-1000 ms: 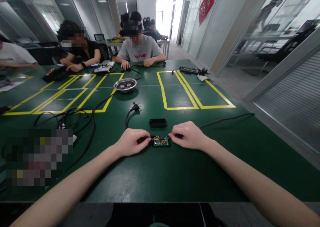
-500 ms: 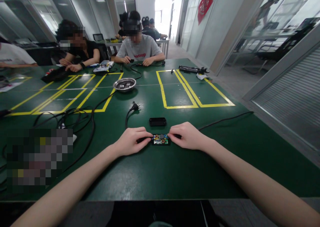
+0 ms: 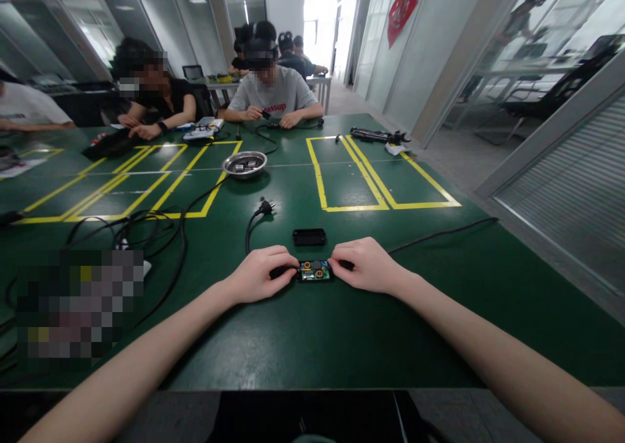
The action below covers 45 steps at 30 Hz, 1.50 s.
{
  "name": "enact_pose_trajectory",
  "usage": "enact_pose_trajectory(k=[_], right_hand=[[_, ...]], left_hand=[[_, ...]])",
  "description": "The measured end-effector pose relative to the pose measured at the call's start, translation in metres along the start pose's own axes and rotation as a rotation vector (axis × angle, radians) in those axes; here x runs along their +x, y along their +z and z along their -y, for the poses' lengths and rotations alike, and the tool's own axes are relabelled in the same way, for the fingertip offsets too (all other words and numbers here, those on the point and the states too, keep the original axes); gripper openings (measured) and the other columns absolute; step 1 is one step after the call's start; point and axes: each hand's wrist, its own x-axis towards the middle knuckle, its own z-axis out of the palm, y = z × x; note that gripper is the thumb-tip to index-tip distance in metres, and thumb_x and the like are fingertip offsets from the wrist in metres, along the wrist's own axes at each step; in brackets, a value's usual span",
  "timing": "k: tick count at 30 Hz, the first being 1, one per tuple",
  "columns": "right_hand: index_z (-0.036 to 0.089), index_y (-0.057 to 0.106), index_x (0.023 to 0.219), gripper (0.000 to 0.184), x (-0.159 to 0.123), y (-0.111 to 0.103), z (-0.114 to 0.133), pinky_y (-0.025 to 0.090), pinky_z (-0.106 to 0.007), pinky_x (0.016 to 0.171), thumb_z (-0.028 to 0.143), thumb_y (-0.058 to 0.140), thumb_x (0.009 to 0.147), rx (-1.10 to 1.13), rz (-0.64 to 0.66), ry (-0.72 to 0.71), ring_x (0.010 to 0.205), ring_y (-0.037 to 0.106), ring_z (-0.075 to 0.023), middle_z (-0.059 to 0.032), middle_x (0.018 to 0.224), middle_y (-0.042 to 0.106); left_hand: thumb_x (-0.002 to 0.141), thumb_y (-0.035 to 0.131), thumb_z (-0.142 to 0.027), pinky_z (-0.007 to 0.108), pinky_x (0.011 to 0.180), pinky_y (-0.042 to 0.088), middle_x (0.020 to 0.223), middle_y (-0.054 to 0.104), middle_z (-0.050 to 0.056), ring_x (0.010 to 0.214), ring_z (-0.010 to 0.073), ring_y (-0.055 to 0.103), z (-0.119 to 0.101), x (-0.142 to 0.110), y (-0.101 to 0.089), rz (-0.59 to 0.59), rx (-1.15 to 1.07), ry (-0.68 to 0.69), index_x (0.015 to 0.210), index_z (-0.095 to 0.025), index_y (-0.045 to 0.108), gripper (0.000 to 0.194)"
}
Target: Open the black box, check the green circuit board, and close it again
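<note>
A small open power adapter (image 3: pixel 315 271) lies on the green table, its circuit board with copper coils showing in the black lower shell. My left hand (image 3: pixel 261 273) is closed at its left end, thumb and fingers pinched there. At the right end my right hand (image 3: pixel 364 265) pinches in the same way. Whether the fingertips grip the shell's edge or the wires at its ends is hidden. Just beyond lies the black adapter cover (image 3: pixel 309 236), turned hollow side up. A cord with a black plug (image 3: pixel 266 206) curves out past my left hand.
A steel bowl (image 3: pixel 244 165) with metal parts stands farther back. Coiled black cables (image 3: pixel 146 228) lie at the left, beside a blurred-out object (image 3: pixel 81 306). Another cord (image 3: pixel 444 230) runs off to the right. Yellow tape (image 3: pixel 356 208) marks the table; co-workers sit across it.
Both hands keep their place at the adapter's ends, with hardly any movement. The view has shifted very slightly. Across the table, a co-worker's hand has lifted a small dark part a little.
</note>
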Motion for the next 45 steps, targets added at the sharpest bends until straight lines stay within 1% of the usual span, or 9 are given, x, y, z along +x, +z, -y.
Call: enact_pose_trajectory(k=[12,18,21,25,28,32,37,40,45], right_hand=[[0.018,0.066,0.073,0.032,0.001,0.005,-0.002,0.035,-0.027,0.06,0.024,0.05,0.101,0.017,-0.064,-0.011,0.06,0.059,-0.0148,-0.0038,0.069,0.067],[0.018,0.067,0.079,0.027,0.0,0.006,-0.003,0.039,-0.026,0.059,0.025,0.052,0.1,0.127,-0.114,0.008,0.059,0.06,-0.0141,-0.0032,0.071,0.068],[0.019,0.066,0.082,0.021,0.0,0.008,-0.003,0.039,-0.025,0.059,0.024,0.054,0.099,0.163,-0.101,0.024,0.058,0.059,-0.0136,-0.0018,0.069,0.067],[0.019,0.063,0.097,0.007,0.001,0.01,-0.003,0.039,-0.024,0.058,0.022,0.056,0.096,0.202,-0.048,0.075,0.057,0.059,-0.0136,0.0019,0.067,0.064],[0.02,0.061,0.102,0.009,0.001,0.01,-0.003,0.04,-0.025,0.06,0.022,0.053,0.097,0.173,0.001,0.091,0.058,0.06,-0.0144,0.0018,0.069,0.066],[0.021,0.062,0.105,0.017,0.003,0.012,-0.001,0.045,-0.028,0.069,0.021,0.046,0.101,0.088,0.018,0.077,0.074,0.07,-0.0187,-0.0048,0.086,0.074],[0.021,0.063,0.115,0.024,0.003,0.016,0.001,0.049,-0.03,0.071,0.021,0.042,0.103,0.064,0.021,0.168,0.079,0.073,-0.0205,-0.0063,0.093,0.076],[0.022,0.064,0.12,0.027,0.003,0.016,0.0,0.05,-0.031,0.074,0.022,0.042,0.103,0.031,0.03,0.174,0.085,0.075,-0.0221,-0.0077,0.1,0.078],[0.022,0.066,0.12,0.03,0.005,0.014,-0.002,0.047,-0.029,0.066,0.024,0.041,0.103,0.023,0.055,0.159,0.069,0.072,-0.0203,-0.0053,0.088,0.078]], left_hand=[[0.096,0.055,-0.023,0.025,0.07,0.052,0.089,0.073,0.006,0.077,0.0152,0.067,-0.002,0.0,0.0,-0.037,-0.034,-0.018,0.096,-0.017,0.072,0.017],[0.097,0.056,-0.024,0.025,0.069,0.052,0.088,0.073,0.006,0.076,0.015,0.067,0.0,0.0,0.001,-0.057,-0.063,-0.007,0.097,-0.016,0.073,0.018],[0.097,0.057,-0.023,0.024,0.07,0.052,0.088,0.073,0.006,0.075,0.0148,0.067,0.001,0.0,0.001,-0.043,-0.069,-0.008,0.097,-0.017,0.074,0.018],[0.098,0.056,-0.023,0.023,0.067,0.05,0.088,0.073,0.005,0.073,0.0138,0.065,0.002,-0.002,0.002,-0.044,-0.058,-0.009,0.101,-0.017,0.074,0.019],[0.096,0.058,-0.023,0.023,0.067,0.05,0.086,0.072,0.004,0.073,0.0139,0.065,0.003,-0.002,0.002,-0.06,-0.05,-0.01,0.102,-0.017,0.073,0.017],[0.098,0.058,-0.023,0.025,0.073,0.053,0.089,0.073,0.005,0.079,0.016,0.068,0.003,-0.001,0.003,-0.047,-0.055,-0.006,0.095,-0.017,0.073,0.016],[0.103,0.056,-0.025,0.027,0.078,0.053,0.093,0.073,0.006,0.085,0.0175,0.069,0.0,0.0,0.005,-0.037,-0.029,0.001,0.097,-0.018,0.072,0.019],[0.102,0.056,-0.024,0.027,0.077,0.053,0.094,0.072,0.005,0.086,0.0174,0.069,-0.003,0.001,0.008,-0.037,-0.011,-0.047,0.096,-0.018,0.07,0.017],[0.104,0.049,-0.024,0.028,0.078,0.051,0.096,0.07,0.005,0.088,0.0186,0.067,-0.007,0.006,0.008,0.049,0.14,-0.047,0.103,-0.019,0.067,0.019]])
